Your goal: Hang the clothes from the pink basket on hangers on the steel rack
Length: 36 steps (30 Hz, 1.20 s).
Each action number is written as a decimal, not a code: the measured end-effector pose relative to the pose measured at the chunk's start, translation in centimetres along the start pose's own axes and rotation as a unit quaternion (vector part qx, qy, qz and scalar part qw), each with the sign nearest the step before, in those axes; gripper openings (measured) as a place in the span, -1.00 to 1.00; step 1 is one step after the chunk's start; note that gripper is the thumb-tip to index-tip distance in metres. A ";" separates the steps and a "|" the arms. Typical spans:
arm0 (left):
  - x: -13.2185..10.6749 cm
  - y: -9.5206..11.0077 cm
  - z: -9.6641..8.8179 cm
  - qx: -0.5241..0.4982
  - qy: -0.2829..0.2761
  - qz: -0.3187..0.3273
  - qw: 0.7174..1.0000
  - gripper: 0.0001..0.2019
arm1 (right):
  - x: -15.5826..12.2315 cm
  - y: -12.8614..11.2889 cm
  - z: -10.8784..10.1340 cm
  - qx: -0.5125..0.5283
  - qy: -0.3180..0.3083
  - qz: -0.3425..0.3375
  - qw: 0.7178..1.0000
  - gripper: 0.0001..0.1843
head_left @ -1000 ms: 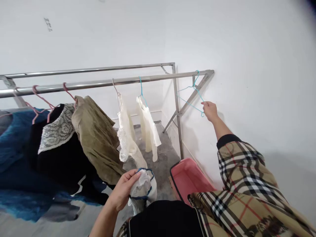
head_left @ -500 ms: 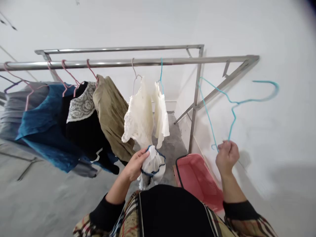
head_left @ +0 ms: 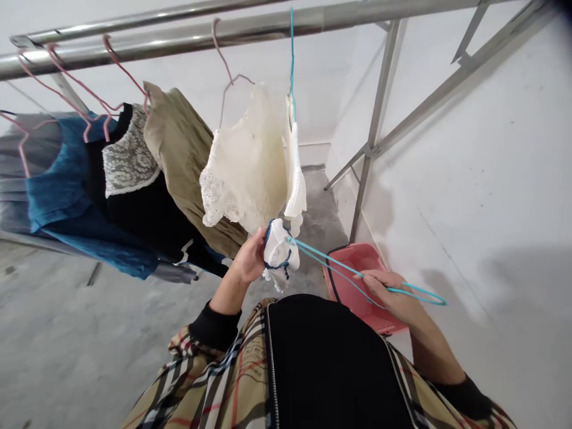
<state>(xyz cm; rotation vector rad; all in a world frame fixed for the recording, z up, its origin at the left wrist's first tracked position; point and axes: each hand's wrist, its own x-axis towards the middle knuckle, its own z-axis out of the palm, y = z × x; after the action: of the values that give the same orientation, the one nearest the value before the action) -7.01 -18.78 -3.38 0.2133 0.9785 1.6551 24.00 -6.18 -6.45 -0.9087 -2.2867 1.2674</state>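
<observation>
My left hand (head_left: 250, 257) grips a white garment (head_left: 279, 238) with dark blue trim, bunched up below the hanging clothes. In my right hand (head_left: 388, 291) is a turquoise wire hanger (head_left: 333, 260), held at its middle and pointing left. One end of the hanger reaches the garment's blue-edged opening; whether it is inside or just in front, I cannot tell. Just above hang a cream top with lace (head_left: 245, 161) on a pinkish hanger and a narrow white garment (head_left: 295, 173) on another turquoise hanger.
A metal rail (head_left: 179, 46) crosses the top, its slanted braces (head_left: 379, 101) near the white wall at right. On the left hang an olive garment (head_left: 179, 155), a black one with lace (head_left: 134, 208) and a blue one (head_left: 58, 179). A red basket (head_left: 353, 283) stands below on the grey floor.
My right hand has brought the hanger down and left from near the wall and turned it, so one end now meets the white garment. The view has moved closer to the rail.
</observation>
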 end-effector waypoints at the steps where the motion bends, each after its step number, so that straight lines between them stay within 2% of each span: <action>1: 0.1 0.0 -0.1 0.006 -0.001 0.005 1.000 -0.63 | 0.1 -0.6 -0.1 -0.006 -0.036 0.004 0.999 -0.63; 3: 0.3 -0.1 -0.3 0.023 -0.008 0.013 1.000 -0.58 | 0.6 -1.5 0.0 -0.008 -0.079 0.019 0.997 -0.60; 7: 0.1 -1.3 -0.5 0.090 -0.040 0.023 0.995 -0.51 | 2.1 -2.3 2.0 -0.009 -0.081 0.040 0.996 -0.57; 9: -0.1 -2.2 -0.1 0.171 -0.082 0.009 0.982 -0.48 | 3.2 -2.4 3.8 0.005 -0.075 0.034 0.997 -0.56; 10: -0.3 -2.7 0.1 0.229 -0.120 0.002 0.966 -0.48 | 3.8 -2.4 4.7 0.017 -0.068 0.030 0.997 -0.55; 11: -0.6 -3.1 0.5 0.297 -0.167 0.001 0.940 -0.49 | 4.4 -2.4 5.6 0.034 -0.057 0.025 0.998 -0.54; 12: -0.8 -3.4 0.9 0.374 -0.216 0.008 0.902 -0.52 | 5.0 -2.3 6.4 0.056 -0.042 0.020 0.997 -0.53; 14: -1.4 -3.6 1.6 0.528 -0.271 0.060 0.803 -0.64 | 6.0 -2.2 7.5 0.112 -0.007 0.020 0.993 -0.52; 16: -2.0 -3.3 2.0 0.651 -0.250 0.147 0.702 -0.72 | 6.6 -2.0 7.8 0.165 0.016 0.031 0.986 -0.53; 18: -2.4 -2.6 2.2 0.724 -0.191 0.236 0.619 -0.74 | 6.9 -1.9 7.5 0.197 0.025 0.044 0.979 -0.57; 20: -2.6 -1.9 2.0 0.757 -0.135 0.303 0.562 -0.73 | 6.9 -2.1 7.0 0.211 0.028 0.035 0.977 -0.62; 21: -2.6 -1.6 1.8 0.765 -0.112 0.325 0.544 -0.74 | 6.9 -2.4 6.7 0.212 0.031 0.025 0.976 -0.63; 23: -2.4 -1.2 1.3 0.772 -0.085 0.341 0.530 -0.76 | 6.8 -3.3 6.1 0.205 0.037 0.000 0.978 -0.65; 25: -2.3 -1.2 0.6 0.771 -0.087 0.326 0.540 -0.77 | 6.8 -4.2 5.5 0.195 0.030 -0.018 0.980 -0.67; 28: -2.5 -1.3 -0.3 0.765 -0.097 0.316 0.552 -0.75 | 7.1 -4.5 3.8 0.219 -0.048 -0.035 0.974 -0.66; 30: -3.0 -1.0 -0.7 0.764 -0.093 0.335 0.544 -0.74 | 7.4 -3.5 2.4 0.259 -0.100 -0.033 0.960 -0.59; 31: -3.3 -0.8 -0.9 0.762 -0.093 0.348 0.539 -0.74 | 7.5 -2.6 1.7 0.278 -0.105 -0.020 0.955 -0.53; 34: -4.0 0.0 -1.1 0.747 -0.100 0.386 0.532 -0.76 | 7.8 0.8 0.5 0.297 -0.039 0.071 0.952 -0.53; 36: -4.4 0.6 -1.1 0.739 -0.104 0.401 0.532 -0.76 | 7.8 2.8 1.0 0.290 -0.011 0.133 0.948 -0.60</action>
<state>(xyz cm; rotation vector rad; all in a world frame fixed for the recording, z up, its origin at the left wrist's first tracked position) -6.58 -23.12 -2.16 2.2298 2.0354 0.8973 18.74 -0.34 -9.31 -0.9923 -1.6710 1.9282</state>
